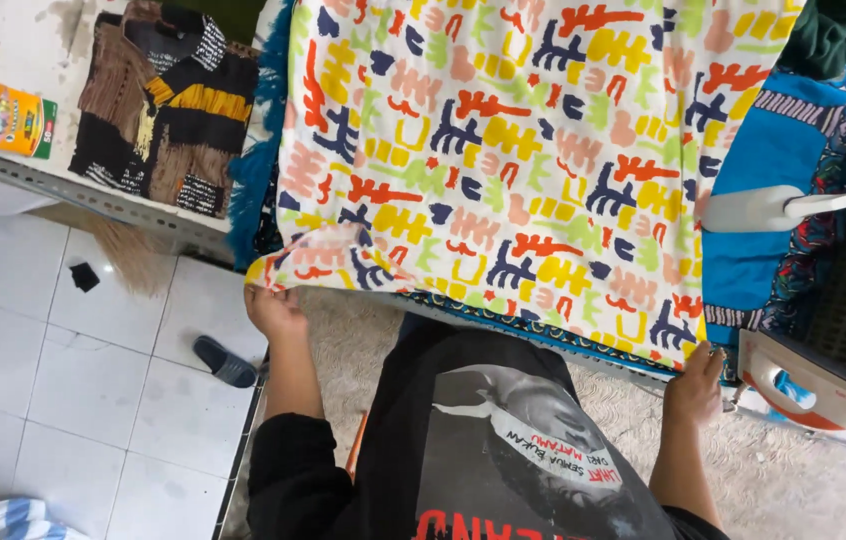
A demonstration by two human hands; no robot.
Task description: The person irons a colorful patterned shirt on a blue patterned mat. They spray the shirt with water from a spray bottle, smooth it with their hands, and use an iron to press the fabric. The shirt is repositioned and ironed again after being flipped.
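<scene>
White floor tiles (93,340) flank the tabletop (93,195). Patterned cloth (523,170) lies spread ahead of both hands: left hand (275,310) pinches its near-left corner, right hand (695,385) grips its near-right corner, equally close.

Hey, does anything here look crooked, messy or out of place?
Mostly tidy. The patterned cloth is bunched at the corner pinched by the left hand, while the right hand holds a flat edge. A lone dark slipper lies on the floor tiles.

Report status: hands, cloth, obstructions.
Left hand and right hand each grip the patterned cloth's near edge. Cloth spread flat. Iron beside it, right.
</scene>
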